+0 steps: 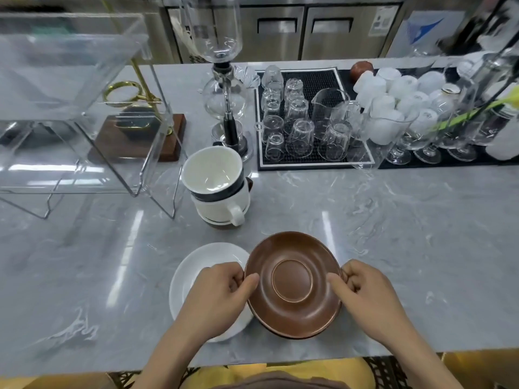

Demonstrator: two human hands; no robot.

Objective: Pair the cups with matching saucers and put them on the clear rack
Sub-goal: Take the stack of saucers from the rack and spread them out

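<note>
Head view of a grey marbled counter [393,220]. Near the front edge, at its middle, both hands grip a brown saucer [293,282] by opposite sides of its rim: the left hand [222,290] has its thumb laid on the upper face and its fingers curled beneath the left rim, and the right hand [365,290] holds the right rim in the same manner. The saucer is tilted slightly, with its raised centre ring facing up, and under its near edge a dark rim shows, apparently another saucer beneath it. Just to its left, partly covered by the left hand, a white saucer [196,265] lies flat on the counter. Farther back, near the counter's middle, stands a stack of cups [217,186]: a dark-walled cup with a white interior on top, a white cup with a handle below it, and a brown base at the bottom. The clear rack [70,108] occupies the left part of the counter, with a wooden-based pour-over stand [140,130] seen through it. A glass siphon brewer [224,94] stands behind the cups. Along the back edge to the right, a black mat [317,77] carries inverted glasses [300,136], with white cups [393,91] and stemmed glasses beyond.
</note>
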